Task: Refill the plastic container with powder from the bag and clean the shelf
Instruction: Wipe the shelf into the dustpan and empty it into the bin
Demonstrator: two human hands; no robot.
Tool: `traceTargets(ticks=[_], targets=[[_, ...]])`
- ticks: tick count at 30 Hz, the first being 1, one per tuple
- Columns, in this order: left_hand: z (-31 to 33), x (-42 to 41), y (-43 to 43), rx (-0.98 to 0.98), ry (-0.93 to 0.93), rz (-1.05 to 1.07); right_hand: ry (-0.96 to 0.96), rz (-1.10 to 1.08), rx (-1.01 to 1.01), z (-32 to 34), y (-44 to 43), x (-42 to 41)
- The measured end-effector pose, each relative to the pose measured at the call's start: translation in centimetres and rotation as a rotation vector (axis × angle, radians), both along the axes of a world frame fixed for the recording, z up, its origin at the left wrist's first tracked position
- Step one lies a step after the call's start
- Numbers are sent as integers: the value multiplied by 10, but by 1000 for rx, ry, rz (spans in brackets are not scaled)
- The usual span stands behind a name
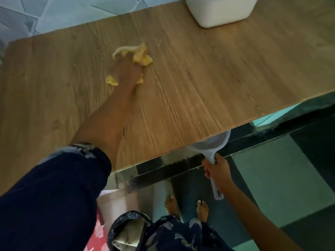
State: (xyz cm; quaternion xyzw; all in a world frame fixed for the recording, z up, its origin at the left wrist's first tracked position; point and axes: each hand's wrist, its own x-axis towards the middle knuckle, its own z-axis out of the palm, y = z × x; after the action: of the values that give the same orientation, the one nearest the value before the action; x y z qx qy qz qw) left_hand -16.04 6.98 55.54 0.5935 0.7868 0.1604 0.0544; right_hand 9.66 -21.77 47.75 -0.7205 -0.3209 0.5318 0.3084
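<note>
My left hand [127,69] presses a crumpled yellow cloth [139,55] onto the wooden shelf [235,73], near its middle. A few white powder specks lie on the wood to the right of the cloth. My right hand [216,171] grips the handle of a translucent plastic scoop [210,145], whose bowl sits just under the shelf's front edge. The white plastic container [219,11], holding white powder, stands at the shelf's back right, cut off by the frame's top.
Below the shelf's front edge I see a tiled floor [272,178] and my bare feet [186,207]. A bin lined with a black bag [126,230] and a pale bucket [117,203] stand under the left part.
</note>
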Motion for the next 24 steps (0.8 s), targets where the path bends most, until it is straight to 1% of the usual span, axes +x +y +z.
traceTargets(ticks=[1, 2, 3, 5, 7, 8, 10, 12, 14, 17, 19, 22, 24], targets=[[26, 32, -25, -31, 11, -29, -6, -2, -2, 1, 2, 0], [31, 53, -37, -19, 68, -139, -11, -2, -6, 2, 3, -1], [23, 66, -37, -18, 89, -240, -11, -2, -11, 3, 4, -1], [20, 75, -45, -32, -5, -434, -2, -5, -30, 3, 5, -2], [19, 64, -38, 17, -92, -490, 8, -16, -50, 2, 7, -2], [23, 56, -32, 110, -86, -454, 10, -23, -54, 2, 8, -3], [22, 25, -5, 221, -91, -240, 8, -38, -54, 1, 10, -4], [22, -12, 18, 187, -87, -51, 1, -50, -52, -2, 11, -5], [20, -29, 41, 150, -104, 30, -5, -65, -66, -6, 12, -5], [20, -15, 74, 33, -42, 68, -9, -89, -85, -11, 14, -4], [25, 0, 93, -22, -12, 48, -18, -113, -89, -12, 16, -4], [27, 24, 114, -88, -48, -73, -24, -120, -96, -11, 21, -3], [27, 45, 113, -85, -12, -195, -37, -96, -107, -11, 23, -3]])
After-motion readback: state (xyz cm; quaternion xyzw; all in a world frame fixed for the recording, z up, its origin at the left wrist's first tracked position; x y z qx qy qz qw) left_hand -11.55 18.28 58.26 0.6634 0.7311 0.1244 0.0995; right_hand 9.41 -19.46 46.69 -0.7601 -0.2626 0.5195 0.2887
